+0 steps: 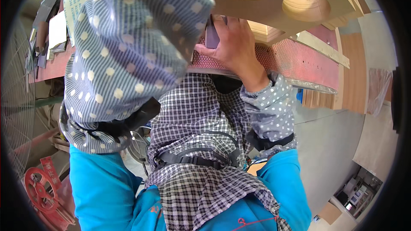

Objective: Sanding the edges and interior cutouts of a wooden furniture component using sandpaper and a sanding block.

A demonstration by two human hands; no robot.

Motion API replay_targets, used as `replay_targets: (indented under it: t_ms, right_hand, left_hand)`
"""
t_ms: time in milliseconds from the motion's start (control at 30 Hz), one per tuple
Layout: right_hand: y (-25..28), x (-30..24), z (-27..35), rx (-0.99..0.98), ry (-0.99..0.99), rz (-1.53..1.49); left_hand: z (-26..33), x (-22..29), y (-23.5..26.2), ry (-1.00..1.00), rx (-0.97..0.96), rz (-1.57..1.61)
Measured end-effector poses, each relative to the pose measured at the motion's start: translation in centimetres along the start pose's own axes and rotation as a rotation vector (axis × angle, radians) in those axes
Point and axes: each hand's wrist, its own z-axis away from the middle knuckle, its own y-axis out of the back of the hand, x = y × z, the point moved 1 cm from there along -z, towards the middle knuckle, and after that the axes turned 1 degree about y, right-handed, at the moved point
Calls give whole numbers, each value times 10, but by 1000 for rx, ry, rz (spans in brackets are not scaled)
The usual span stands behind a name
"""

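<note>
My right hand (235, 42) is at the front edge of the pink bench top, below a pale wooden panel. Its thumb and fingers close around a flat, dark grey piece (212, 35) that looks like folded sandpaper. The panel (274, 8) has round cut-outs with layered plywood walls, and lies tilted over the bench with similar layers at its right end. A dotted, striped sleeve cover (132, 47) on my raised left arm fills the upper left. My left hand does not show; the sleeve also hides part of the bench.
The pink textured bench top (299, 57) carries a pale wooden strip (321, 48) on the right. Grey sheets and a white paper (57, 29) lie at the left. Stacked boards (354, 68) stand right of the bench. A red wheel (40, 190) is low on the left, near a wire fan guard.
</note>
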Motion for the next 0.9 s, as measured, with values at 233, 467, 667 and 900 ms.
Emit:
replay_targets:
  t_ms: [233,467,667,900]
  right_hand:
    - [5,-11,-5,82,11,-47]
    - [18,-2,9,113,41,-18]
    - [2,4,-24,-274,-173,-100]
    - [22,17,4,196,115,105]
  left_hand:
    - [3,-33,-20,-453,281,171]
    - [9,-8,3,-211,34,104]
    - [7,-8,3,-229,52,104]
    - [16,8,17,-184,-25,211]
